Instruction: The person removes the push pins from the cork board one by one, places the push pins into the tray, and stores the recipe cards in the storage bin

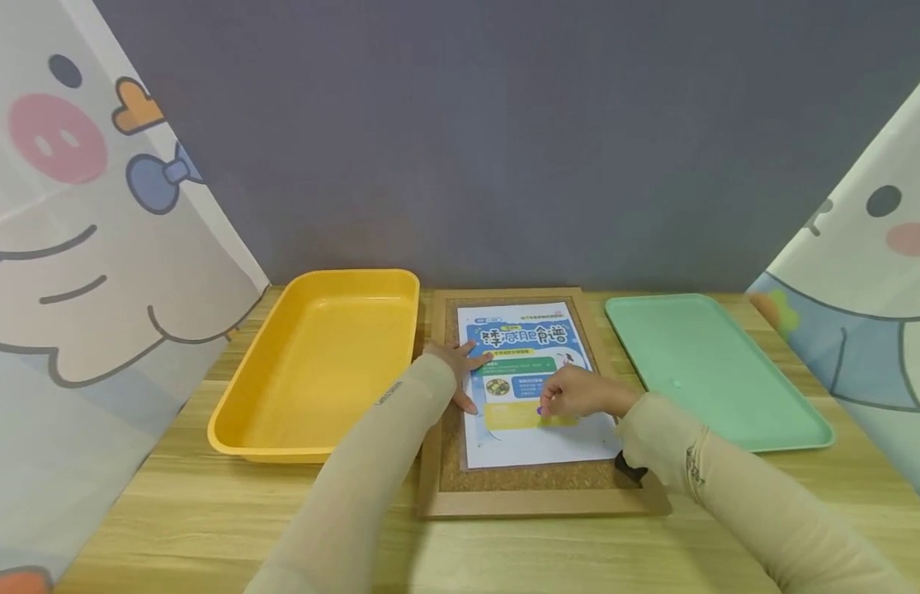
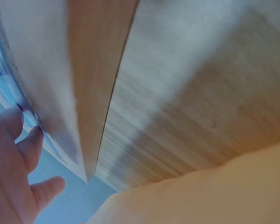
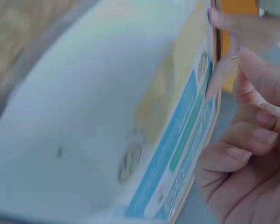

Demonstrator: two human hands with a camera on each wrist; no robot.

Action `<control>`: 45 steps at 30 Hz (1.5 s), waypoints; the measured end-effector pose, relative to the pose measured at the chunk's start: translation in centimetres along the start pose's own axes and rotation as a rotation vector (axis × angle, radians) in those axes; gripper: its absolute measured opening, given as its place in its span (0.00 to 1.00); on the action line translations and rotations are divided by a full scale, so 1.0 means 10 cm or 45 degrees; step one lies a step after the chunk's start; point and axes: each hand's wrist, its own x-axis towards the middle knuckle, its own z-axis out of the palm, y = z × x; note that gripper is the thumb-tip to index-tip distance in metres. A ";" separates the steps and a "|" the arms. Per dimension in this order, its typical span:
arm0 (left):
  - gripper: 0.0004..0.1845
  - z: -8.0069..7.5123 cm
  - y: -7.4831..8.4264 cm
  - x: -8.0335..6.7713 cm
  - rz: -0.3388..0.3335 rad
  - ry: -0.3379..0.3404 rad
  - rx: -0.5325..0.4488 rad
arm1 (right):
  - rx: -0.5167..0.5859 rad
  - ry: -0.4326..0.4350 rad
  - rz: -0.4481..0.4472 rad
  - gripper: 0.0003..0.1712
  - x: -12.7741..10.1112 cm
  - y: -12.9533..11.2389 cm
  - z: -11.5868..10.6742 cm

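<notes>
Here, on the cork board [image 1: 534, 487] lying between a yellow tray [image 1: 318, 363] and a green tray [image 1: 715, 371], the left hand [image 1: 454, 365] presses flat, fingers straight, on a printed leaflet [image 1: 530, 388] whose Chinese heading is too blurred to read, while the right hand [image 1: 578, 394] pinches a purple pushpin [image 1: 540, 410] against its yellow panel.

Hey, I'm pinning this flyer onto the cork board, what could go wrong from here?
The left hand presses only the flyer's left edge, so the sheet may shift or crease. The right hand pinches a small purple pushpin mid-sheet; it might slip or prick a finger. The flyer's corners look unpinned and could curl off the cork board.
</notes>
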 end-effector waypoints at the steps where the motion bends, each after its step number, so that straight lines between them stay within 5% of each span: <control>1: 0.59 -0.01 0.00 -0.02 0.000 0.002 0.004 | -0.012 0.020 0.003 0.08 -0.01 0.02 -0.02; 13: 0.56 -0.04 0.02 -0.14 0.008 0.047 -0.021 | -0.009 0.111 0.090 0.05 -0.10 0.30 -0.23; 22: 0.56 -0.04 0.02 -0.12 0.017 0.052 -0.089 | 0.155 0.235 0.223 0.11 -0.19 0.54 -0.53; 45: 0.56 -0.02 0.00 -0.15 0.026 0.071 -0.073 | 0.266 0.427 0.261 0.23 -0.42 0.95 -0.76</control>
